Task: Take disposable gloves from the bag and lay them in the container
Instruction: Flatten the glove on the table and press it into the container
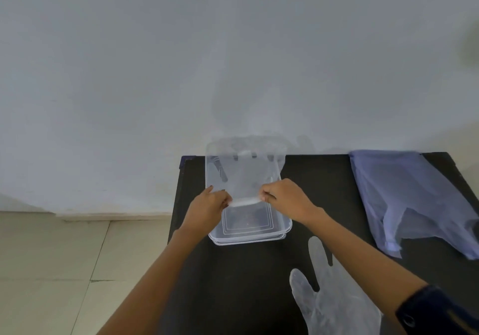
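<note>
A clear plastic container point(282, 227) stands on the black table point(246, 283) near its left edge. Over it a see-through disposable glove point(246, 171) is stretched flat, fingers pointing away from me. My left hand point(208, 209) pinches the glove's cuff on the left and my right hand point(286, 200) pinches it on the right, both above the container's middle. A second clear glove point(329, 293) lies flat on the table near me, partly under my right forearm. The pale blue plastic bag point(404, 194) lies flat at the table's right side.
A grey-white wall rises right behind the table. Tiled floor point(51, 270) shows to the left of the table's edge. A dark sleeve point(438, 308) covers my right upper arm at the lower right.
</note>
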